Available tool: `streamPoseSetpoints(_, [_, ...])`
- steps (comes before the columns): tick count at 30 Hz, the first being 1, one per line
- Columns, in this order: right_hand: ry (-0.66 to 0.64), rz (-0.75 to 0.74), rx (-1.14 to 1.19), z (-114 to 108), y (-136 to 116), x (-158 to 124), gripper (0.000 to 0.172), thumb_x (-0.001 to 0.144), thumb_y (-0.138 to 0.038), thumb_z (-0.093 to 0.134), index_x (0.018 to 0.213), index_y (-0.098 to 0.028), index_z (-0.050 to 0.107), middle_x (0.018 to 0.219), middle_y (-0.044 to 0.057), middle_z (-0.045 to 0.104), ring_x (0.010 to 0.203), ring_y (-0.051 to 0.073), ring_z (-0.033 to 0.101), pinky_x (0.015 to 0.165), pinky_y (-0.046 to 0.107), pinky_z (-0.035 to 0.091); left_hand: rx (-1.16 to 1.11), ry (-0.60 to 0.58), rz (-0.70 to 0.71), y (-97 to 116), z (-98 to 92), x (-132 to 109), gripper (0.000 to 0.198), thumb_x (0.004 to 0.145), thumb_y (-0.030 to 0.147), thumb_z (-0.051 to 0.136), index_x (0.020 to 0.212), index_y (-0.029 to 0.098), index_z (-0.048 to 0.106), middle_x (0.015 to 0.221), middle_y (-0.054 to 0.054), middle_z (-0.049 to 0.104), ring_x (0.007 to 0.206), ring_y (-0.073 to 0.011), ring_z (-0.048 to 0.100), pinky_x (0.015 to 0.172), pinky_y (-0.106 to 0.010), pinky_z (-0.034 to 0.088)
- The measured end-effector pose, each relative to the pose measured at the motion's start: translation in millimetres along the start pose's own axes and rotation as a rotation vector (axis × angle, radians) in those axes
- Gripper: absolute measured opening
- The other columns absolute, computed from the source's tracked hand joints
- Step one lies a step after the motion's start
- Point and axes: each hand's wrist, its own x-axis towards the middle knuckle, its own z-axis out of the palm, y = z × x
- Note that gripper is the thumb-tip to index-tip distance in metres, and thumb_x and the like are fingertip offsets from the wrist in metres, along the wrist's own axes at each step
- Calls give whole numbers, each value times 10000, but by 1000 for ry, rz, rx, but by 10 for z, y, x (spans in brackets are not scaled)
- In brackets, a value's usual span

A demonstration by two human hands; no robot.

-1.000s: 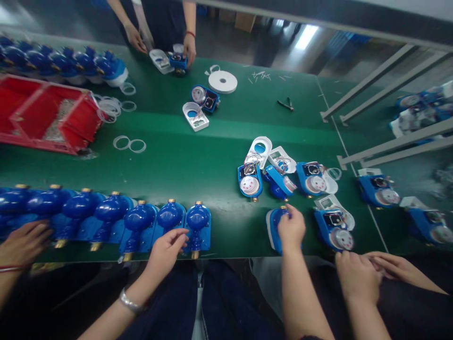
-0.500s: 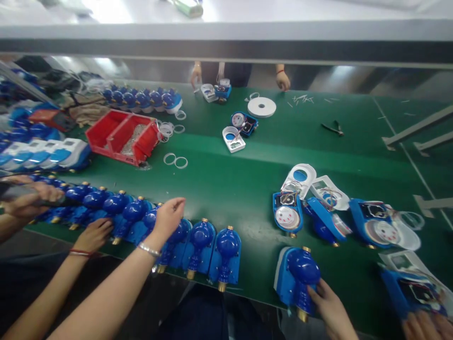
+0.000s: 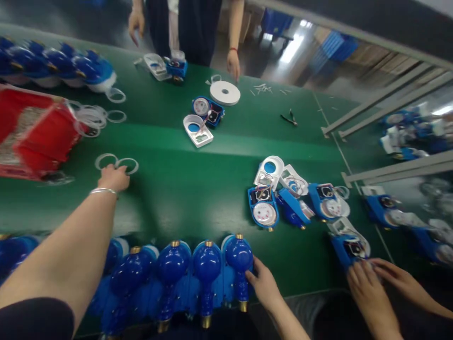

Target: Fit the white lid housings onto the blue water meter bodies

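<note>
My left hand [image 3: 113, 177], a silver bracelet on its wrist, is stretched across the table. Its fingers pinch together where two thin white rings, a left ring [image 3: 102, 159] and a right ring [image 3: 133, 163], lie side by side. My right hand [image 3: 262, 284] grips the side of a blue water meter [image 3: 239, 255], lying face down with its brass-ended pipe towards the front edge. This meter stands at the right end of a row of similar meters [image 3: 207, 262], close against its neighbour. My left forearm hides part of the row.
Opened meters [image 3: 264, 212] with white covers lie at right, where a co-worker's hands [image 3: 368, 288] handle one. Another person's hand [image 3: 232, 63] is across the table. A red bin [image 3: 46, 146], loose rings [image 3: 94, 118], a white tape roll [image 3: 225, 92] and pliers [image 3: 289, 119] lie around.
My right hand has brought its meter left to the end of the row. My left hand has moved from above the row out to the two white rings. The view has shifted.
</note>
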Motion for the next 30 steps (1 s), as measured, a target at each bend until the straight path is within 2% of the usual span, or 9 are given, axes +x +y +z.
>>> streamPoseSetpoints(3, [285,-86,-176,-336,-277,201,480,712,-354,500,1129,-117,519,1131,166,563,1032,272,542,909,450,428,154,-61,1,35,100,-15,340,845,274,381,1089,89,528,1134,-138,502,962,-340,544,717,-441,485])
streamPoseSetpoints(6, [531,-290,-483,-563,-539,547,674,657,-345,626,1241,-92,403,1277,207,396,1221,320,335,994,480,319,282,-26,54,159,116,-139,331,872,258,307,992,108,577,1012,-92,553,953,-311,549,699,-404,486])
streamPoseSetpoints(8, [462,-363,-633,-580,-645,777,753,596,-294,698,1264,-143,384,1350,195,281,1251,350,262,1001,499,290,284,33,46,296,88,-242,321,869,284,330,987,120,579,1022,-84,548,973,-296,534,707,-389,484])
streamPoseSetpoints(12, [446,-373,-698,-502,-636,1014,600,647,-233,639,1216,-202,451,1368,171,203,1203,375,315,950,494,337,160,-8,114,687,-26,-548,326,859,324,359,960,101,575,902,-65,574,851,-218,564,719,-372,467])
streamPoseSetpoints(17, [397,-387,-523,-554,-331,847,597,624,-271,639,1188,-206,454,1348,142,219,1205,330,342,963,444,362,-53,-33,367,1402,-82,-1522,237,815,321,451,894,174,619,777,-28,623,732,-168,559,707,-290,444])
streamPoseSetpoints(20, [283,-370,-386,-556,-64,600,616,607,-278,652,1179,-191,440,1328,141,251,1218,290,347,995,413,346,-168,-52,731,1848,66,-2302,227,830,276,435,824,202,649,858,-44,641,821,-179,543,745,-290,433])
streamPoseSetpoints(22, [231,-345,-321,-563,83,418,614,615,-273,645,1182,-170,430,1306,151,290,1242,271,322,1024,402,312,-187,-57,842,2085,222,-2744,248,848,241,402,852,208,648,856,-46,638,797,-175,531,712,-290,436])
streamPoseSetpoints(26, [39,-267,-237,-775,151,133,646,599,-260,650,1205,-184,441,1310,126,362,1268,255,292,1029,401,304,-184,-24,881,2401,546,-3286,250,843,169,390,874,187,637,791,-62,616,734,-168,508,656,-286,431])
streamPoseSetpoints(30, [64,-205,-85,-1074,13,46,397,765,-399,472,1079,-175,568,1113,97,567,1058,232,517,892,384,435,-171,-10,868,2589,808,-3513,248,833,137,381,870,175,623,744,-70,596,671,-166,494,587,-286,419])
